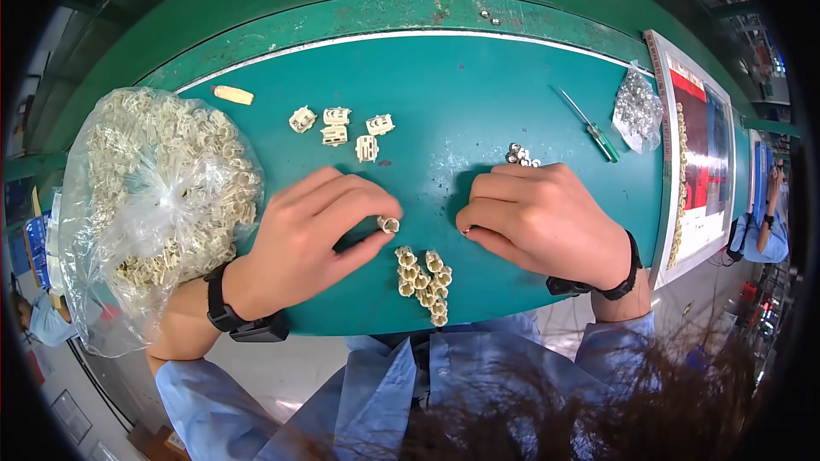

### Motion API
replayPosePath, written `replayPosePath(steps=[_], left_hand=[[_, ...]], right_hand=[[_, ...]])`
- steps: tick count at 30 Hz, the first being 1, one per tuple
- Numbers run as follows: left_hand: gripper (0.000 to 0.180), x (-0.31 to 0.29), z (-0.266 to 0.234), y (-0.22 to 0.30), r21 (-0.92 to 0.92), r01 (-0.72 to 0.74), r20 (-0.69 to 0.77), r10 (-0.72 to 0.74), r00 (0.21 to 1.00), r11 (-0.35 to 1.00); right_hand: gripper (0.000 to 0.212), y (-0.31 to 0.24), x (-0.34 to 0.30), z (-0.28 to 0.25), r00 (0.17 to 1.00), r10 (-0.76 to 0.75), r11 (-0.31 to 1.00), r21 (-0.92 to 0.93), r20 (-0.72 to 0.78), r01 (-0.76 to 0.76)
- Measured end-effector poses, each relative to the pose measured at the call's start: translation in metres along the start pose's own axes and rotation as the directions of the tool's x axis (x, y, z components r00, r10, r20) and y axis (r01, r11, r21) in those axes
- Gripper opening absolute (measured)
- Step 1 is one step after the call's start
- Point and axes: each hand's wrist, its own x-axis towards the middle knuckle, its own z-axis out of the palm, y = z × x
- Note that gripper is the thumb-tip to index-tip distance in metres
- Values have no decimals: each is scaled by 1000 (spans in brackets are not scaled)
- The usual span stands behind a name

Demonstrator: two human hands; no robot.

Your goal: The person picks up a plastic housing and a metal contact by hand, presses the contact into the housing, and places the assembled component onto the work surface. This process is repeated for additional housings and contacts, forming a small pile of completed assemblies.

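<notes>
Between the thumb and fingertips of my left hand [320, 226] is a small cream plastic socket [389, 225], its round hollow end facing me. My right hand [542, 218] is closed in a pinch a short way to the right; whatever lies in its fingertips is too small to make out. Just beyond its knuckles sits a little pile of shiny metal pieces [521, 155]. Near the front edge, between my wrists, a cluster of similar cream sockets [424, 283] stands close together. Several loose cream plastic parts [335, 134] lie past my left hand on the green mat.
A large clear bag of cream parts [162, 196] bulges at the left, against my left forearm. A green-handled screwdriver [602, 141], a small bag of metal pieces [638, 109] and a white-framed board [692, 162] are at the right. A yellowish piece [233, 95] lies far left.
</notes>
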Motion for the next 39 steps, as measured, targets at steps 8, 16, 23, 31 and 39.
replayPosePath(steps=[8,16,23,31,39], left_hand=[[27,2,8,2,-12,54,-35,-54,998,998],[27,1,14,-1,-13,28,-73,-29,997,1000],[31,-2,14,-1,-18,38,-59,-39,997,999],[32,1,15,0,-16,37,-61,-38,997,999],[35,-1,7,-7,-70,-26,5,26,1000,997]], right_hand=[[19,-18,15,14,986,51,977,212,-158,-16],[24,-33,29,35,962,52,984,177,-266,-4],[23,-35,31,34,964,69,987,156,-258,-29],[23,-37,28,31,965,87,991,125,-246,-57],[23,-7,14,-1,960,144,981,160,-239,-107]])
